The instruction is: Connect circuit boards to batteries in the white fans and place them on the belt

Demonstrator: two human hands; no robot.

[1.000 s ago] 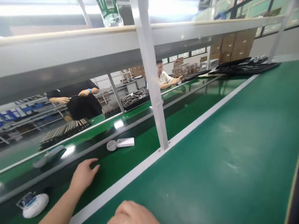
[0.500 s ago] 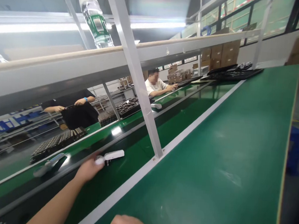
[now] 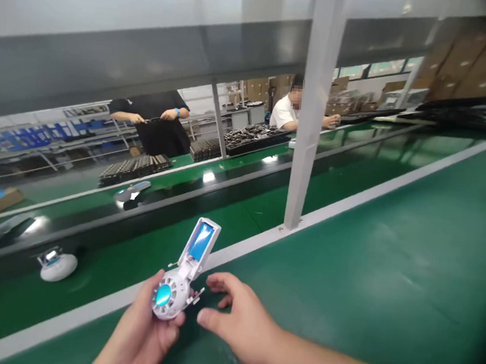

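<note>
My left hand (image 3: 147, 326) grips a white handheld fan (image 3: 174, 294) by its round, vented head, above the near green tabletop. A shiny blue disc marks the middle of that head. The fan's handle (image 3: 199, 245) points up and away, showing a blue rectangular part in its hollow and thin wires near the joint. Just right of the fan, my right hand (image 3: 236, 316) has its thumb and fingers apart, holding nothing. Small white pieces stick out from the fan's head toward its fingertips. Another white fan part (image 3: 58, 267) lies on the green conveyor belt to the left.
A metal post (image 3: 309, 114) rises from the pale rail (image 3: 237, 249) between tabletop and belt. A grey shelf (image 3: 152, 57) crosses overhead. Beyond the belt, one person holds a black tray (image 3: 164, 136) beside stacked trays (image 3: 137, 169); another in white (image 3: 282, 112) sits farther right.
My left hand has brought the fan from over the belt to the near tabletop and turned it. My right hand has come up beside it with fingers spread. The view has tilted and shifted.
</note>
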